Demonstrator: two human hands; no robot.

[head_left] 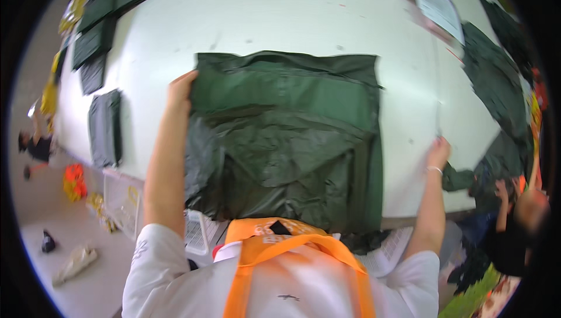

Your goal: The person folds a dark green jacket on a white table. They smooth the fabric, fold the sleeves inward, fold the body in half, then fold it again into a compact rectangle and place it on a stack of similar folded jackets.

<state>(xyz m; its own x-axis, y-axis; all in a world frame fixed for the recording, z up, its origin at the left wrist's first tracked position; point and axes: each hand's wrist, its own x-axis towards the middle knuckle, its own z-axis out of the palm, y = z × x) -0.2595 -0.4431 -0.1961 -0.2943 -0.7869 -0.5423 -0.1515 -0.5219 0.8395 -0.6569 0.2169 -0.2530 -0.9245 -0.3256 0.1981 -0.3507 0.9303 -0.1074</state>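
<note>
The white table (304, 20) fills most of the view, and on it, right in front of the person, lies a large dark green plastic sheet or bag (286, 143), spread nearly flat. Its far edge is folded over in a smooth band, its near half is crumpled and creased, and its near edge hangs off the table toward the person's orange vest.

The left hand (180, 91) sits at the sheet's far left corner, fingers curled onto the edge — it appears to be pinching or pressing that corner, though whether the fingers go under the material cannot be told. The right hand (438, 150) rests well apart from the sheet, out on bare table to the right, with a bracelet at the wrist; it looks flat and empty, holding nothing.

Judged from this, the work in hand is flattening or folding the sheet. To do it well, the corner under the left hand should stay pinned so the thin film does not slide, and the right hand would need to come onto the opposite edge so both sides are drawn evenly. Smoothing from the tidy far band toward the wrinkled near half should push the trapped air and creases out.

Smaller things ring the table: folded dark bundles (105, 125) along the left edge, more dark sheets (497, 84) at the right — where another person (520, 213) stands — and some paper (441, 8) at the far right.
</note>
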